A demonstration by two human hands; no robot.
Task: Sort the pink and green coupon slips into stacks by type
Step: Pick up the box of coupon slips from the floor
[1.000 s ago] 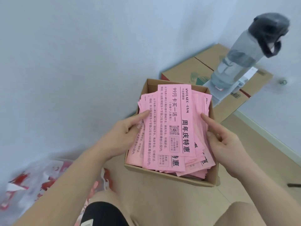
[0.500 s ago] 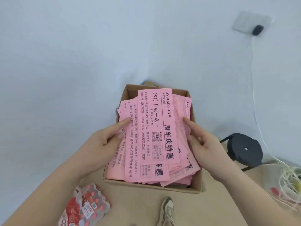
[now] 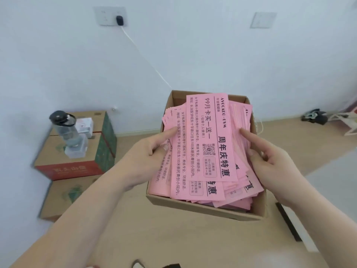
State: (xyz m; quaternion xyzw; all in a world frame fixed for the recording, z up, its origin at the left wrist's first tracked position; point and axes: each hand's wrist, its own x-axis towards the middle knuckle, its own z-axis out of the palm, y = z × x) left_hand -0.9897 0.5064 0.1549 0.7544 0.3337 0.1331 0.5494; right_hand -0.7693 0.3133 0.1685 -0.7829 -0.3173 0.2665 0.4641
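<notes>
The room had a pale wall (image 3: 193, 45) and a tan floor (image 3: 173, 238). A black plug (image 3: 119, 20) sat in a socket high on the wall, and a white cord (image 3: 146, 55) ran down from it toward an open cardboard box (image 3: 202, 209). The box was full of pink slips (image 3: 179, 171), piled up in a messy heap with black writing on them. One slip (image 3: 210, 136) lay on top of the rest, reaching to the far wall of the box.

The left hand (image 3: 146, 155) was at the left side of the pile. Its pointing finger lay flat on the slips and its thumb pressed in at the edge, so it pinched some of the slips. The right hand (image 3: 270, 163) was at the right side of the pile. Its pointing finger was stretched out on top of the slips, and its other fingers were curled in against the edge of the pile, holding it.

Off to the left, brown cartons (image 3: 73, 167) were stacked by the wall. A clear bottle (image 3: 65, 128) with a black lid stood on the top one.
</notes>
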